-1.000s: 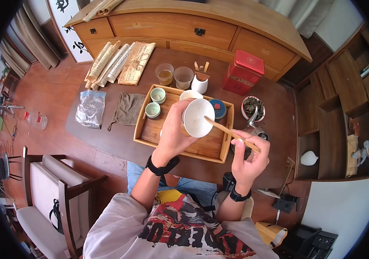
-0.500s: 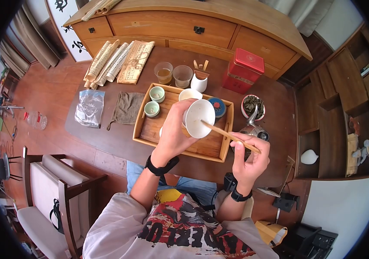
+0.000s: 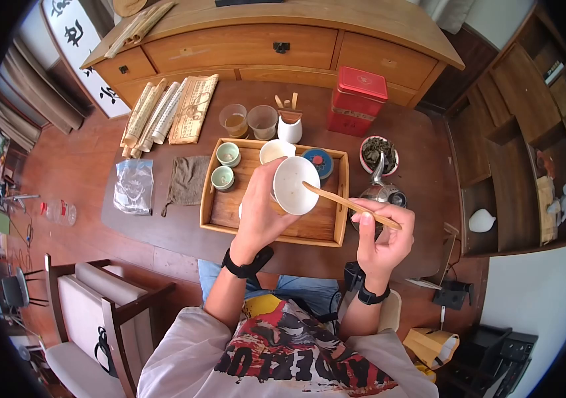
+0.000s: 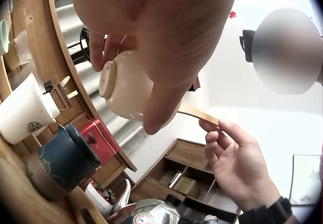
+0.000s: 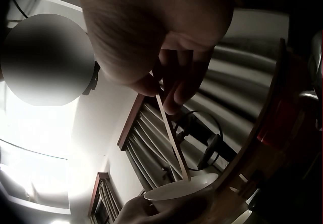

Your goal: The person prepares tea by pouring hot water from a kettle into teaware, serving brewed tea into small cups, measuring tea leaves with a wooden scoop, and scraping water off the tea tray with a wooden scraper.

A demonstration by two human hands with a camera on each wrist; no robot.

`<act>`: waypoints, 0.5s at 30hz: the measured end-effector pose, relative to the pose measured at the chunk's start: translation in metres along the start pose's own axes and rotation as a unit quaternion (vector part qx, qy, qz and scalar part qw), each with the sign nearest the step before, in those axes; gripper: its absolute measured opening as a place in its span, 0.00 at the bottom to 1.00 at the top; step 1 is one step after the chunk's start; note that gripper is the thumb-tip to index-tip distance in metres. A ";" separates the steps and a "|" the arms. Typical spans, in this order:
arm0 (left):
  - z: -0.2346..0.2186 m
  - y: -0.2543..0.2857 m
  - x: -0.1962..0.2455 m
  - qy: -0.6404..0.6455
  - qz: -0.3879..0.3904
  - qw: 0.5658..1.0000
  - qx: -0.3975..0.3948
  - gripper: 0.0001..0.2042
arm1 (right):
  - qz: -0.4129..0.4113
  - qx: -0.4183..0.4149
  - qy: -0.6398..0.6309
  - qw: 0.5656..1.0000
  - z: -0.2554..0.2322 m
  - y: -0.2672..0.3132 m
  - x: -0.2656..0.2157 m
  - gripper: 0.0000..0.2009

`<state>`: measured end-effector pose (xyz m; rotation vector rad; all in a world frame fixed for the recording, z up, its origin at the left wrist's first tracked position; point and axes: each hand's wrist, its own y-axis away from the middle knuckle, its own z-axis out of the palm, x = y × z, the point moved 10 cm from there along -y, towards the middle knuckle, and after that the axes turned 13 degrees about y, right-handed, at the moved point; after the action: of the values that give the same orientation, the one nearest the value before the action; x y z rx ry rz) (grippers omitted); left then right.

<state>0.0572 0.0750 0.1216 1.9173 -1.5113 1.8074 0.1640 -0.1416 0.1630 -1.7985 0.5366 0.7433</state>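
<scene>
In the head view my left hand (image 3: 258, 209) grips a small white bowl (image 3: 291, 192), tilted so its hollow faces me, above the wooden tray (image 3: 270, 238). The left wrist view shows the bowl's foot and outer wall (image 4: 128, 90), with the thumb and fingers around it. My right hand (image 3: 384, 232) pinches a slim wooden tea pick (image 3: 342, 201) between thumb and fingers. Its far tip reaches inside the bowl. Seen from the right wrist, the pick (image 5: 173, 138) slants down past the bowl's rim (image 5: 181, 187).
The tray bears pale green cups (image 3: 228, 154), a white pitcher (image 3: 275, 150) and a blue lidded cup (image 3: 317, 163). A metal kettle (image 3: 384, 192) and a bowl of tea leaves (image 3: 379, 154) stand right. Behind are a red tin (image 3: 357, 99) and a white tool holder (image 3: 289, 129).
The head view has shifted, so the table sits further left. The pick's tip has slid slightly within the bowl. Both hands keep their hold.
</scene>
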 end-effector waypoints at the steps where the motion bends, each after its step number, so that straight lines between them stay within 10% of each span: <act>1: 0.000 -0.001 -0.001 -0.002 0.003 1.000 -0.004 0.42 | 0.001 0.005 -0.002 1.000 -0.002 0.001 0.001 0.10; 15: -0.109 -0.076 -0.056 -0.187 0.005 0.981 0.051 0.38 | 0.046 0.033 -0.057 0.997 -0.013 0.012 0.021 0.10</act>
<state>0.0449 0.2157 0.1484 2.4126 -1.5529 1.6213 0.1738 -0.1576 0.1436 -1.6686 0.5650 0.8771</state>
